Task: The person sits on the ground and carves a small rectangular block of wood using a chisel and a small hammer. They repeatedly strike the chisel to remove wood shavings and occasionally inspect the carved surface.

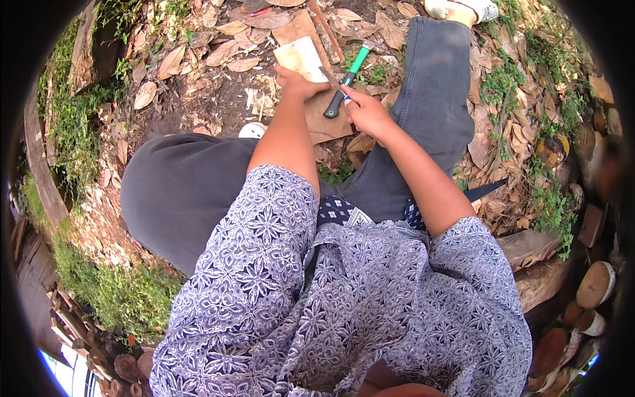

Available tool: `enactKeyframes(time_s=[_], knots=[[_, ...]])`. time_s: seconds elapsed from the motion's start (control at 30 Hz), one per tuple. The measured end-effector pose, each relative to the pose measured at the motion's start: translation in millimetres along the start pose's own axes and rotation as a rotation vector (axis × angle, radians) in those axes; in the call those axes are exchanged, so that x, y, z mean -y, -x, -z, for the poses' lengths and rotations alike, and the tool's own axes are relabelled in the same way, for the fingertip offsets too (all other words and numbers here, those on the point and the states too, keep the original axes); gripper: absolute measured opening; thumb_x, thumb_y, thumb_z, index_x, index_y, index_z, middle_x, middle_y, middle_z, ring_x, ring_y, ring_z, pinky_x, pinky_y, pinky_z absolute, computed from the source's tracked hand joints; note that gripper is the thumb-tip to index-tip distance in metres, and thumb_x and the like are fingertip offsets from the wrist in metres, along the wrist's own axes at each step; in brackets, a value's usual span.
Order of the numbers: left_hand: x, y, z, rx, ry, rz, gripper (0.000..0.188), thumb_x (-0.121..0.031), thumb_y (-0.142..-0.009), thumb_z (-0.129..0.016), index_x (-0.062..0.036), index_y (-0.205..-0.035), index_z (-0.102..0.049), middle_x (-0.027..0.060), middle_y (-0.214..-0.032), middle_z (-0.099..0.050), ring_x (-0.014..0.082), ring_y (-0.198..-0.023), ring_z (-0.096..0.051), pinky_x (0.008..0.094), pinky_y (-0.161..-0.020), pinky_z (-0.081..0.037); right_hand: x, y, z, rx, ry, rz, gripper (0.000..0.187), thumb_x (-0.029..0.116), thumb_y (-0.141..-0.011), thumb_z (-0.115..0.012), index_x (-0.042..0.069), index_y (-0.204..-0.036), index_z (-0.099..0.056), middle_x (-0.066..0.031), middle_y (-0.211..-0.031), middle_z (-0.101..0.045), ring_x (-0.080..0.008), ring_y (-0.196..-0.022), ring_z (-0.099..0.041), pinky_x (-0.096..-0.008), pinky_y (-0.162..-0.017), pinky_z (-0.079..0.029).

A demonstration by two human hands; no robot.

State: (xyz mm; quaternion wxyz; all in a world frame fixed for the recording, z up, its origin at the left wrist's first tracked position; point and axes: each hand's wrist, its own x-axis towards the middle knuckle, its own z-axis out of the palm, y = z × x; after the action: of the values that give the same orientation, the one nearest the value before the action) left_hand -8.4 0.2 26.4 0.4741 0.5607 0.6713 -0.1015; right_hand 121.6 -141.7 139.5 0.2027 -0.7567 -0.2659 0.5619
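My left hand [299, 85] grips the near edge of a pale, squarish wood block [301, 57]. In my right hand [366, 114] is a knife [329, 77], its narrow blade pointing up and left toward the block's right edge. I cannot tell whether the blade touches the wood. Part of the handle, which looks blue and white, shows between my fingers. Just beyond the right hand lies a hammer [357, 64] with a green and black handle, its black end nearest me. A flat brown sheet [329, 130] lies beneath the block and hammer.
Pale wood shavings [262, 102] are scattered left of my left hand. A stick [326, 30] and a red pen-like item [259, 12] lie farther off among dry leaves [172, 61]. My outstretched right leg [433, 86] borders the spot; cut logs [595, 284] are stacked at the right.
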Motion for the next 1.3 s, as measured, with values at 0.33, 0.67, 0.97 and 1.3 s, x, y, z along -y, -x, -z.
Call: enactKeyframes(time_s=[0.33, 0.67, 0.97, 1.3], knots=[[-9, 17, -5, -0.156, 0.049, 0.038, 0.155, -0.044, -0.057, -0.096, -0.0033, -0.158, 0.014, 0.0281, -0.152, -0.029, 0.0428, -0.134, -0.047, 0.0433, -0.109, -0.048, 3, -5, 2, -0.003, 0.098, 0.054, 0.047, 0.023, -0.1, -0.049, 0.02, -0.147, -0.056, -0.0153, -0.071, -0.065, -0.0231, -0.055, -0.061, -0.039, -0.059, -0.051], [-9, 17, -4, -0.105, -0.003, 0.0, 0.159, -0.053, -0.055, -0.095, 0.0016, -0.155, 0.016, 0.03, -0.153, -0.029, 0.0401, -0.137, -0.044, 0.0436, -0.112, -0.044, -1, -14, -5, -0.129, 0.202, 0.169, 0.043, 0.022, -0.098, -0.053, 0.016, -0.14, -0.062, -0.0224, -0.117, -0.069, -0.0366, -0.106, -0.067, -0.0428, -0.095, -0.051], [-9, 13, -6, -0.113, -0.002, -0.022, 0.158, -0.053, -0.056, -0.095, 0.002, -0.155, 0.016, 0.0303, -0.151, -0.03, 0.0414, -0.133, -0.048, 0.0433, -0.11, -0.046, -7, -24, -18, -0.184, 0.165, 0.173, 0.043, 0.023, -0.097, -0.054, 0.015, -0.138, -0.061, -0.0209, -0.119, -0.069, -0.0371, -0.109, -0.066, -0.0437, -0.096, -0.051], [-16, 12, -6, -0.175, 0.052, -0.007, 0.16, -0.051, -0.051, -0.099, 0.0006, -0.157, 0.009, 0.0271, -0.148, -0.033, 0.0416, -0.133, -0.048, 0.045, -0.109, -0.047, 66, -90, -9, -0.286, -0.075, 0.129, 0.048, 0.023, -0.096, -0.053, 0.014, -0.143, -0.058, -0.0159, -0.087, -0.073, -0.0221, -0.055, -0.066, -0.0368, -0.055, -0.054]])
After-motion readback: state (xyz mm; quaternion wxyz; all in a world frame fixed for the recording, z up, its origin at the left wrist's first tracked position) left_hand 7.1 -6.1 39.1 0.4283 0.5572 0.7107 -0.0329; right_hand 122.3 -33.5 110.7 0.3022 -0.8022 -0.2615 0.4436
